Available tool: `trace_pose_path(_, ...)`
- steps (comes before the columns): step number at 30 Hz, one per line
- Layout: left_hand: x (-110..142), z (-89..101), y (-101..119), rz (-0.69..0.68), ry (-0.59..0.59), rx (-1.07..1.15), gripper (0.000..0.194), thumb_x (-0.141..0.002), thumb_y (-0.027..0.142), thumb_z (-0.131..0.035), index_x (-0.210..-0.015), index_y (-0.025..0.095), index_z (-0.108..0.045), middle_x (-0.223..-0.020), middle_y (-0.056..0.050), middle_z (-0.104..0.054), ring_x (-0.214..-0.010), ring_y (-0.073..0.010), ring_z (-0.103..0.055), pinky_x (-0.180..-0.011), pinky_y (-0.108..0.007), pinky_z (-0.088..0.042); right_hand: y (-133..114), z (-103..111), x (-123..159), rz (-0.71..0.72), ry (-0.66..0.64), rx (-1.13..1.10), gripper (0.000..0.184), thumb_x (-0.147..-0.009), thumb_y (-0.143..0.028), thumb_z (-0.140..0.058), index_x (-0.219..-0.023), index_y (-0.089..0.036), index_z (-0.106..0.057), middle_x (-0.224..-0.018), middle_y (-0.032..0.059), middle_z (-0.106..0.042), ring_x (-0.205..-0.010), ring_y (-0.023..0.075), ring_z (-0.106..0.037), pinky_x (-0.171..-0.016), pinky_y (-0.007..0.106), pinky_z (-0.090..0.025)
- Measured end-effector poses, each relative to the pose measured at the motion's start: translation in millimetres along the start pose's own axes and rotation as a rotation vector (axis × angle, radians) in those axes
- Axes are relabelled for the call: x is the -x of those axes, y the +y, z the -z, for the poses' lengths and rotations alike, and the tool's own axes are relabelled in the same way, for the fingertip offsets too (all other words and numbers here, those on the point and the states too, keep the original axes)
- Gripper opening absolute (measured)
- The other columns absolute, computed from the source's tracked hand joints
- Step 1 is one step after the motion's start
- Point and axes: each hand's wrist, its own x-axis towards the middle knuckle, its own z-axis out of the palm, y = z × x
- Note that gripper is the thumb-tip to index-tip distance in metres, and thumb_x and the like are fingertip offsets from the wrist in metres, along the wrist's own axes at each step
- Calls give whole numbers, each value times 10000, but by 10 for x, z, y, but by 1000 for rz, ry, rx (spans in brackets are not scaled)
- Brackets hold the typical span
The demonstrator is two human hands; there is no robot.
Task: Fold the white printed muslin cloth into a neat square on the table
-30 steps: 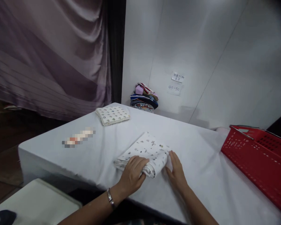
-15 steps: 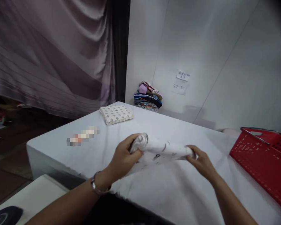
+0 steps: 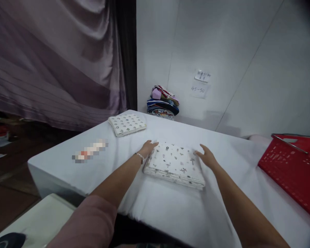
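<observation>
A white cloth (image 3: 174,162) with small grey-brown prints, palm trees among them, lies flat on the table in a folded, layered rectangle. At its far left corner is my left hand (image 3: 148,149), fingers stretched out and the thumb at the cloth's edge. By the far right corner my right hand (image 3: 207,156) has its thumb and forefinger apart, the thumb close to the cloth or touching it. Neither hand grips the fabric. Another folded white cloth (image 3: 127,124), dotted with small prints, rests near the table's far left corner.
The white-covered table (image 3: 103,179) runs under everything here. A red basket (image 3: 291,172) with a metal handle stands at the right. Stacked fabrics (image 3: 163,103) sit beyond the far edge, against the wall. A blurred-out item (image 3: 90,151) lies at the left.
The printed cloth was held up, rolled over between both hands; now it lies flat and folded on the table. Both hands have let go and moved to its far corners.
</observation>
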Motion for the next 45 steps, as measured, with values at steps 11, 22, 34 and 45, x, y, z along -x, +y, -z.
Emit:
trace_pose_path(11, -20, -32, -577, -228, 50, -306, 508, -684, 318, -657, -1151, 157, -544, -1183, -110, -587, -1082, -257, -529, -897, -322, -381, 340, -497, 641, 111, -169, 186, 506, -865, -474, -369, -1291, -221, -472, -1455, 79, -305, -1302, 250, -335, -1052, 459, -290)
trace_pose_path(22, 316, 249, -664, -253, 128, -280, 323, -704, 299, -605, -995, 160, -617, -988, -55, -646, -847, -167, -588, -734, -255, -451, -34, -358, 800, 230, -87, 55, 407, -824, -413, -464, -1107, -169, -627, -1271, 125, -534, -1250, 289, -395, -1021, 495, -334)
trace_pose_path(34, 766, 290, -801, -263, 128, -277, 191, -698, 344, -574, -599, 182, -589, -593, 25, -581, -586, -127, -515, -541, -231, -360, -924, -787, 1077, 489, -300, 144, 222, -858, -260, -504, -1029, -218, -639, -988, 71, -625, -926, 220, -539, -817, 356, -428)
trace_pose_path(45, 896, 212, -983, -332, 222, -226, 167, -725, 352, -575, -717, 186, -568, -690, 20, -569, -655, -128, -523, -613, -241, -407, -1426, -1217, 951, 522, -306, 229, 200, -861, -267, -526, -1007, -220, -654, -902, 61, -599, -857, 201, -520, -774, 310, -393)
